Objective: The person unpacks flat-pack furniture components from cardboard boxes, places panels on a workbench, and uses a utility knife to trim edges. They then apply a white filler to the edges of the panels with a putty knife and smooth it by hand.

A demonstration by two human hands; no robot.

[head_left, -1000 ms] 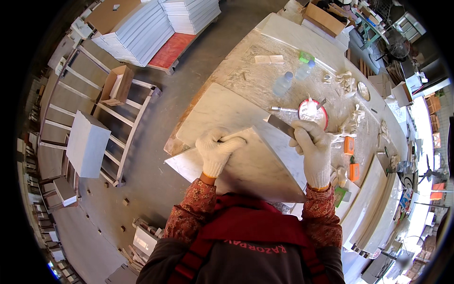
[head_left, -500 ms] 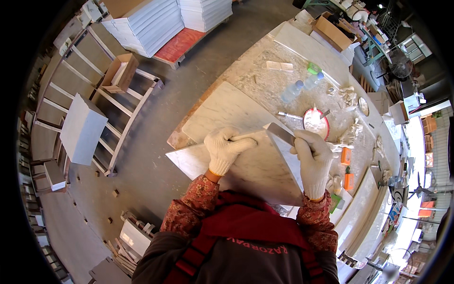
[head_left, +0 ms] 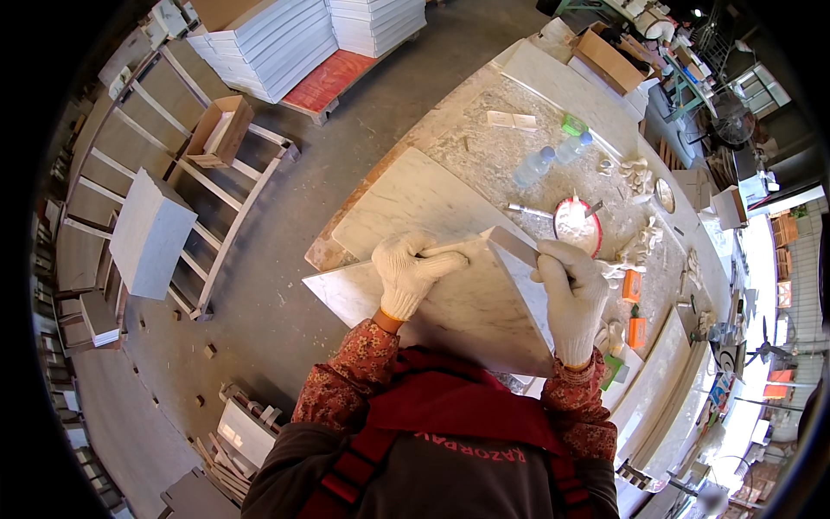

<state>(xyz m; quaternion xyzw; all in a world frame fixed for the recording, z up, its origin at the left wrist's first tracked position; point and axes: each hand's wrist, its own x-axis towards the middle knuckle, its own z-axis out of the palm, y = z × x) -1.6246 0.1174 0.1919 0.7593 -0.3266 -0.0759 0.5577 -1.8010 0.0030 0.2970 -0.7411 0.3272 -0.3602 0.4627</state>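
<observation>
Both my hands wear white knit gloves. My left hand [head_left: 411, 272] rests on the far edge of a white marble slab [head_left: 458, 307] that lies on the workbench, its fingers stretched along the edge. My right hand [head_left: 571, 298] is closed on a flat metal scraper [head_left: 514, 246], whose blade touches the slab's far right corner. A second marble slab [head_left: 415, 203] lies flat just beyond the first one.
A red-rimmed bowl of white paste [head_left: 577, 227] stands beyond my right hand, with two plastic bottles [head_left: 549, 157] further back. Orange objects [head_left: 635, 307] lie at the right. Cardboard boxes [head_left: 609, 56] sit at the bench's far end. White stacked boards [head_left: 285, 39] and a wooden rack [head_left: 156, 190] stand on the floor left.
The view has shifted slightly, so bench and floor sit lower in the picture. Both hands stay on the slab's far edge, the scraper still at the corner.
</observation>
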